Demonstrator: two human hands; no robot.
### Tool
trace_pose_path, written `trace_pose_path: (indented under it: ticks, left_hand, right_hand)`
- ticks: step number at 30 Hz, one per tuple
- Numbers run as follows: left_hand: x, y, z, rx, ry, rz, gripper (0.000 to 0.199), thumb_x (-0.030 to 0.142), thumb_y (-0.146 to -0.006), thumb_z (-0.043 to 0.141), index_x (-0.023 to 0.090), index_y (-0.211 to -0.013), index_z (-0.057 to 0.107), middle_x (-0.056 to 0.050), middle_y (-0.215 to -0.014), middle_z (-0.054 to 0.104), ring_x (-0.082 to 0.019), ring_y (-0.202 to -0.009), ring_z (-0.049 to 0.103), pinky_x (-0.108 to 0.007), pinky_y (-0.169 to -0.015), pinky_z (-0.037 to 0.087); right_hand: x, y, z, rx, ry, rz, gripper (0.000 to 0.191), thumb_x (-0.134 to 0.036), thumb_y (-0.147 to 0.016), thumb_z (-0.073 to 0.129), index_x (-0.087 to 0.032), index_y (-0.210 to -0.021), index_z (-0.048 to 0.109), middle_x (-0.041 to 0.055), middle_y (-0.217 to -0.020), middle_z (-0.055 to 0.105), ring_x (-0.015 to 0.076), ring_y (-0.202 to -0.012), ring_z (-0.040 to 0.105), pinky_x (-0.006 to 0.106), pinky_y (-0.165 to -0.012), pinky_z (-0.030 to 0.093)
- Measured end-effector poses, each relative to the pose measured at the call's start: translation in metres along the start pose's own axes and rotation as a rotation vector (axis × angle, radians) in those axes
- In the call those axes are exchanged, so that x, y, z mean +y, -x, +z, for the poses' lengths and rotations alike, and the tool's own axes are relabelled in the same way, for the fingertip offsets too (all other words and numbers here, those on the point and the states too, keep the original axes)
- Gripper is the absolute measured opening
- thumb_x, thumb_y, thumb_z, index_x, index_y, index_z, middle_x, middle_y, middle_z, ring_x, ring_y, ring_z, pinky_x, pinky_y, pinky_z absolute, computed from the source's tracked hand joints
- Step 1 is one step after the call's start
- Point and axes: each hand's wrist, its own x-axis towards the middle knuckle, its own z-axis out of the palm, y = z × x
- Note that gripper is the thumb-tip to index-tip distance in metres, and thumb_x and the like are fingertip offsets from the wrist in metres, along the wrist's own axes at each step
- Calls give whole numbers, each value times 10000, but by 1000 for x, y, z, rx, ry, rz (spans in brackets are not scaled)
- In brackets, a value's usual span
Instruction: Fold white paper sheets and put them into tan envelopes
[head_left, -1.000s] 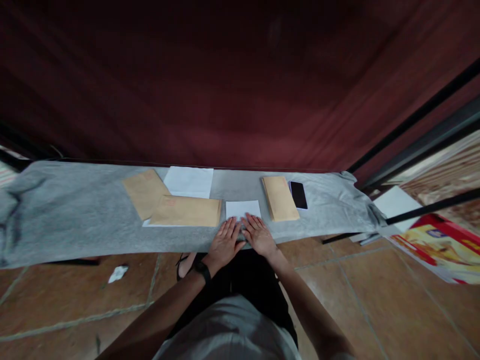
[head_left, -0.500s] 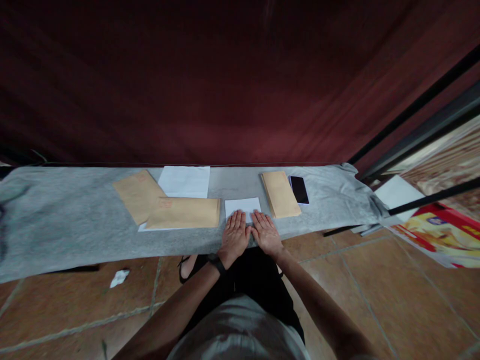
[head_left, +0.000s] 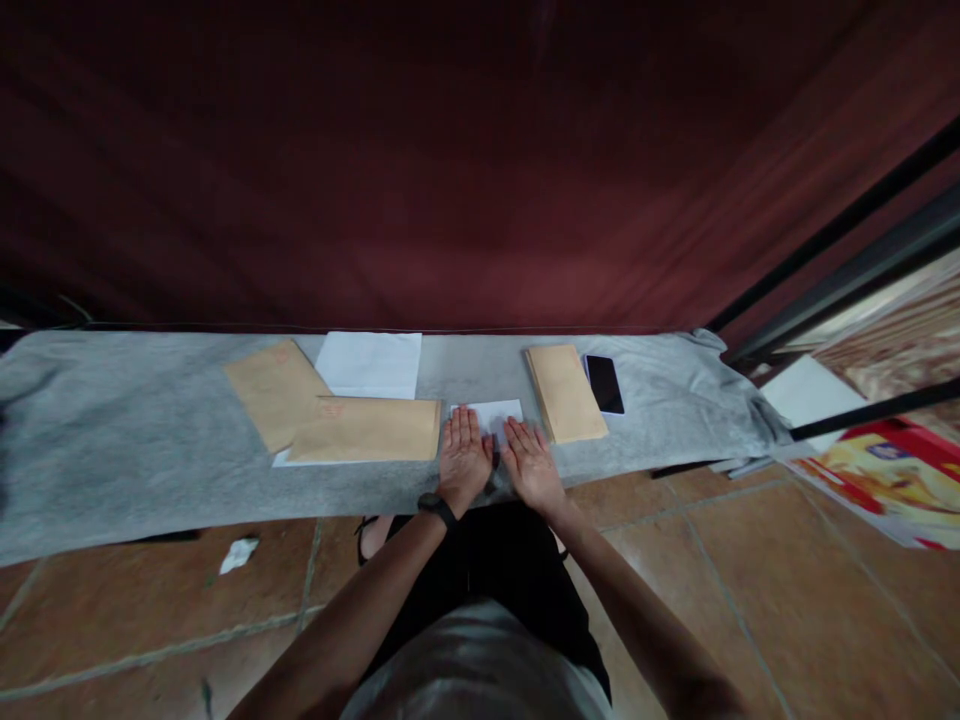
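Note:
A small white sheet of paper (head_left: 498, 411), perhaps folded, lies on the grey cloth in front of me. My left hand (head_left: 464, 455) rests flat over its left part, fingers stretched forward. Over the right part lies my right hand (head_left: 531, 460), its fingers slightly spread. The near part of the paper is hidden beneath both hands. Just left of my left hand is a long brown envelope (head_left: 375, 428), with another brown envelope (head_left: 279, 390) slanting out beyond it. A stack of brown envelopes (head_left: 567, 392) sits to the right of my right hand.
White paper (head_left: 371, 363) lies behind the long envelope. A dark phone (head_left: 604, 384) is beside the envelope stack. The narrow table's grey cloth (head_left: 150, 440) ends close to my body. A red-yellow box (head_left: 892, 470) and black metal bars stand at the right.
My left hand has slid a little left and forward over the paper. A gap has opened between my thumbs. The right hand has barely moved.

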Motion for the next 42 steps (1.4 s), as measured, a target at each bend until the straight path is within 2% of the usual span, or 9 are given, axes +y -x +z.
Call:
trace_pose_path:
  ticks: [5, 8, 17, 22, 27, 33, 36, 39, 42]
  left_hand:
    - [0, 0, -2, 10, 17, 17, 647, 295, -992, 320, -6, -1558, 234, -225, -1639, 220, -327, -1541, 136, -548, -1238, 217]
    - [-1, 0, -1, 30, 29, 18, 656, 296, -989, 332, 4, -1565, 218, -229, -1635, 226, -334, -1537, 150, -565, -1228, 236]
    - [-1, 2, 2, 98, 54, 13, 708, 257, -965, 366, 6, -1584, 132, -230, -1632, 215, -335, -1535, 155, -577, -1225, 241]
    - [1, 2, -3, 68, 1, 14, 651, 274, -984, 340, -39, -1547, 240, -245, -1615, 264, -327, -1532, 179, -540, -1235, 235]
    - [4, 15, -12, -26, -7, 195, 607, 331, -1008, 337, 53, -1547, 315, -167, -1612, 330, -265, -1529, 224, -488, -1253, 222]
    - [-2, 29, -18, -74, -45, 310, 667, 463, -998, 418, 68, -1531, 353, -194, -1609, 325, -289, -1522, 242, -488, -1246, 227]
    - [-6, 31, -20, -81, -57, 316, 687, 466, -990, 438, 43, -1525, 354, -212, -1606, 320, -293, -1526, 226, -481, -1252, 210]
    - [-8, 34, -23, -87, -76, 321, 693, 456, -983, 456, 20, -1514, 360, -222, -1605, 318, -303, -1527, 220, -479, -1252, 213]
    - [-12, 40, -25, -83, -85, 324, 722, 477, -974, 483, 12, -1512, 355, -229, -1608, 306, -315, -1526, 217, -477, -1244, 235]
  right_hand:
    - [-1, -39, 9, -47, -8, -72, 509, -350, -1074, 275, -151, -1517, 427, 104, -1574, 421, 219, -1486, 355, 456, -1227, 289]
    - [5, -46, 19, -46, 25, -66, 500, -346, -1069, 307, -161, -1517, 429, 116, -1582, 401, 227, -1492, 343, 474, -1229, 276]
    - [24, -33, 27, 55, 56, 51, 555, -406, -1061, 335, -137, -1545, 376, 140, -1583, 397, 260, -1490, 341, 486, -1216, 285]
    - [22, -30, 30, 72, 84, 87, 575, -399, -1056, 344, -100, -1547, 359, 162, -1576, 403, 279, -1474, 366, 495, -1204, 297]
    - [20, -30, 28, 56, 84, 88, 572, -388, -1054, 349, -105, -1551, 351, 170, -1581, 391, 280, -1480, 357, 503, -1208, 282]
    - [17, -30, 23, 72, 75, 91, 577, -392, -1053, 351, -100, -1552, 350, 171, -1574, 403, 290, -1476, 363, 512, -1196, 300]
    - [9, -23, 21, 84, 63, 51, 546, -365, -1060, 328, -140, -1557, 348, 138, -1585, 394, 272, -1481, 358, 509, -1201, 297]
    - [3, -10, 19, 23, 53, -69, 500, -362, -1065, 338, -201, -1533, 408, 85, -1593, 395, 242, -1483, 358, 476, -1216, 290]
    - [4, 3, 17, 7, 55, -108, 495, -379, -1058, 382, -219, -1524, 424, 89, -1593, 394, 233, -1474, 375, 463, -1217, 294]
